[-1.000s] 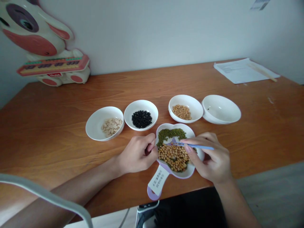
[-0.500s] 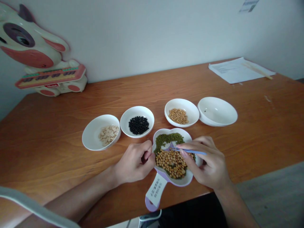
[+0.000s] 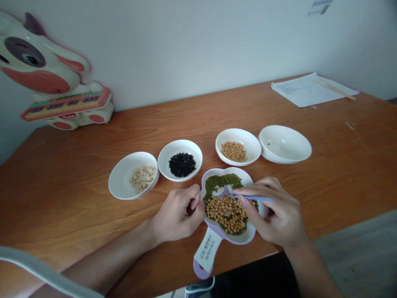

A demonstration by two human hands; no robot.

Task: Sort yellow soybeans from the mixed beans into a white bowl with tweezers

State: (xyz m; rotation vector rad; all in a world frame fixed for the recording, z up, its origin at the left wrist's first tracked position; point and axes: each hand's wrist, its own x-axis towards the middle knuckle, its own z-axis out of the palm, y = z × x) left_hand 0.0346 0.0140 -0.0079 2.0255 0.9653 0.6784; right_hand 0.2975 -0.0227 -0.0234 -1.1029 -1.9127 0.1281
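A purple-and-white scalloped dish with a handle (image 3: pixel 248 237) lies near the table's front edge. Yellow soybeans (image 3: pixel 225 211) fill its lower part, and green mung beans (image 3: pixel 222 181) gather along the far side. My left hand (image 3: pixel 176 213) is closed at the dish's left rim, thumb and curled fingers pinching it. Between the thumb and fingers of my right hand (image 3: pixel 276 213) are purple-blue tweezers (image 3: pixel 259 198). Their tips point left, over the bare purple star patch at the dish's middle beside the soybeans. Whether a bean sits between the tips is too small to tell.
Beyond the dish stand white bowls: one with pale flat seeds (image 3: pixel 142 179), one with black beans (image 3: pixel 182 164), one with soybeans (image 3: pixel 233 151), and one nearly bare bowl (image 3: pixel 287 145) with a dark speck. A cow toy keyboard (image 3: pixel 68 103) and papers (image 3: pixel 310 91) sit at the back.
The view has shifted slightly, so the dish and hands appear a little further right. Both hands keep their grips, and the tweezers stay over the dish's middle.
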